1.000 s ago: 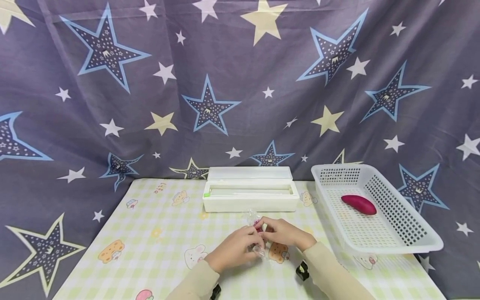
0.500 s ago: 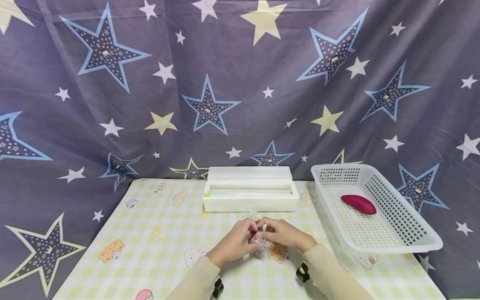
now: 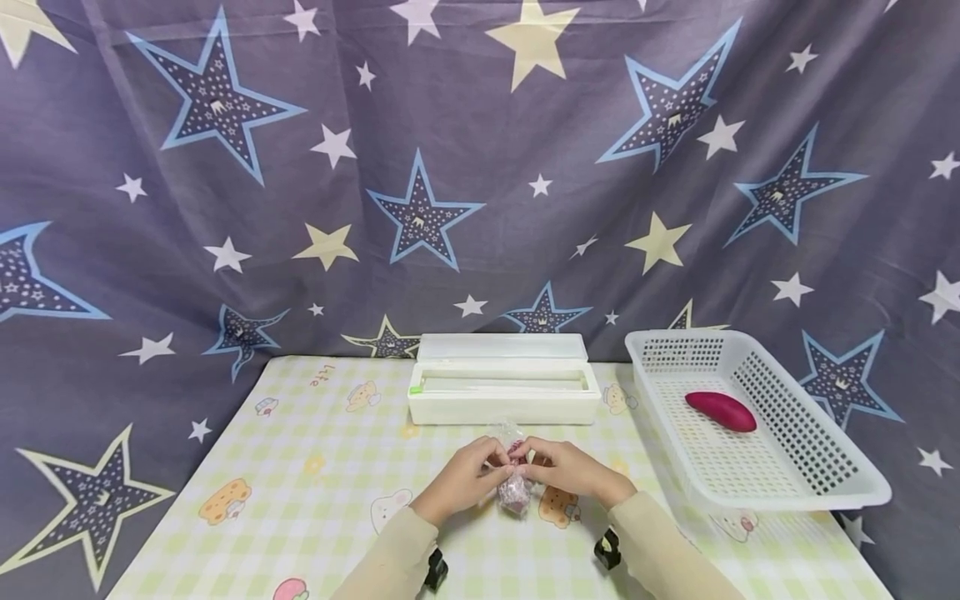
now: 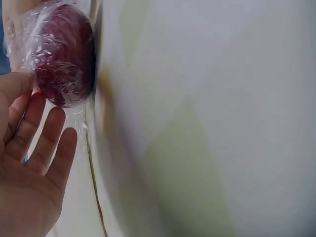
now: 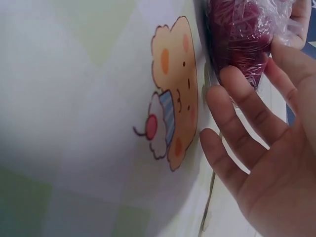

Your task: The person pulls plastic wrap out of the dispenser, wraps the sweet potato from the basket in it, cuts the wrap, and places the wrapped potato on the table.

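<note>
A dark red sweet potato wrapped in crinkled clear cling film lies on the cloth, between both hands in the head view. With thumb and forefinger, my left hand pinches the film over the sweet potato's upper side. Opposite it, my right hand pinches the film close to the left fingertips. The other fingers of both hands are spread loosely, as the wrist views show. Film ends stick out at the far side of the sweet potato, partly hidden by the fingers.
Behind the hands stands a white cling film dispenser, its lid raised and a roll inside. A white perforated basket on the right holds another red sweet potato. A checked cloth covers the table, before a star-patterned curtain.
The left hand has shifted from the near end of the sweet potato up to its middle, beside the right fingertips. The near film end now lies folded over. The right hand has hardly moved.
</note>
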The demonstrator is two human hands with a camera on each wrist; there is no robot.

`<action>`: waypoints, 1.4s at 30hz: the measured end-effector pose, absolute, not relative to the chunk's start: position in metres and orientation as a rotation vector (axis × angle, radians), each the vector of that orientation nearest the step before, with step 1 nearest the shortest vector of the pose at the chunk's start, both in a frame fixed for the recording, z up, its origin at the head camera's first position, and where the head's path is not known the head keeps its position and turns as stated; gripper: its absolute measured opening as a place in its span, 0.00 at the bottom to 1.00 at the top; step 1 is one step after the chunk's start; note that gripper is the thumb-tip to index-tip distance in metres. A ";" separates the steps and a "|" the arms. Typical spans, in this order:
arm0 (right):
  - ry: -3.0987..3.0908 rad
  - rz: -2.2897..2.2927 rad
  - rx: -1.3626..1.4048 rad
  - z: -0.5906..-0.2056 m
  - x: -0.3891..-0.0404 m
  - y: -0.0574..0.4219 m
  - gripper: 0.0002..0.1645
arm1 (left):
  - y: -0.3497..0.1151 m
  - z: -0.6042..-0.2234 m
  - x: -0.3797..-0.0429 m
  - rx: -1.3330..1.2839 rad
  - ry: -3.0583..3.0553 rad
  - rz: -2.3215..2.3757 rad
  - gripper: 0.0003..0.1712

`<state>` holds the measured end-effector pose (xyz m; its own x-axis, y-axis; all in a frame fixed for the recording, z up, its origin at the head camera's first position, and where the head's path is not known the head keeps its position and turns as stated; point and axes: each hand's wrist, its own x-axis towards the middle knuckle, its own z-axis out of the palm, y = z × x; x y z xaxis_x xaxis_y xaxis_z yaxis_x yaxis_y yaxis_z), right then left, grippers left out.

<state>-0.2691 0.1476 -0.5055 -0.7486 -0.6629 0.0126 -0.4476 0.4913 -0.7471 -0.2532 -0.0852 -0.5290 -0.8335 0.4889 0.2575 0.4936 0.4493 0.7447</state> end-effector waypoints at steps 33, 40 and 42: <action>2.355 -1.149 -0.906 -0.520 -0.268 0.147 0.19 | -0.081 -0.534 -0.260 -0.805 -2.663 -1.354 0.02; 2.407 -1.155 -0.937 -0.518 -0.271 0.143 0.11 | -0.081 -0.534 -0.261 -0.789 -2.643 -1.427 0.03; 2.421 -1.152 -0.937 -0.517 -0.271 0.143 0.10 | -0.081 -0.533 -0.261 -0.787 -2.641 -1.422 0.03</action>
<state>-0.2709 0.1425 -0.5172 -0.7421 -0.6702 0.0082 -0.4292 0.4658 -0.7738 -0.2613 -0.0810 -0.5328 -0.8706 0.4134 0.2668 0.4503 0.4509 0.7707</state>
